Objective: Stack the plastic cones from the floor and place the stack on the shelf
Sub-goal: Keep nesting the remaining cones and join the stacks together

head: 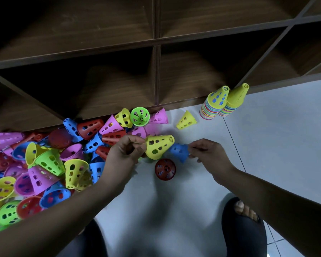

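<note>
A: Where are the hands?

B: Both are low over the floor (278, 138), in front of the shelf (156, 43). The left hand (127, 150) pinches the wide rim of a yellow cone (158, 145), thumb and fingers curled on the edge. The cone lies sideways with its tip to the right.

A: And the other?

B: The right hand (206, 152) pinches a blue cone (179, 151), its fingertips closed on the end nearest it. The blue cone sits just below the yellow cone's tip. Whether the two touch, I cannot tell.

A: Anything under them?

B: A red cone (165, 169) rests on the floor just below both, seen end-on and apart from the hands.

A: The other cones?

B: A big pile (44, 160) of pink, blue, red, yellow and green ones fills the left, heaped against the shelf's bottom edge. The left forearm crosses its near side and hides part of it. A green cone (139, 116) at the far end shows its open mouth.

A: Anything stacked?

B: Two stacks (213, 108) stand upright on the floor to the right, side by side and touching, close to the shelf's base. Both are topped with yellow. A lone cone (186, 120), also yellow, lies tilted between the pile and them.

A: The shelf itself?

B: Dark wood, with its compartments deep in shadow.

A: What else is near?

B: A foot in a dark sandal (243, 238) at the lower right, well apart from the cones.
</note>
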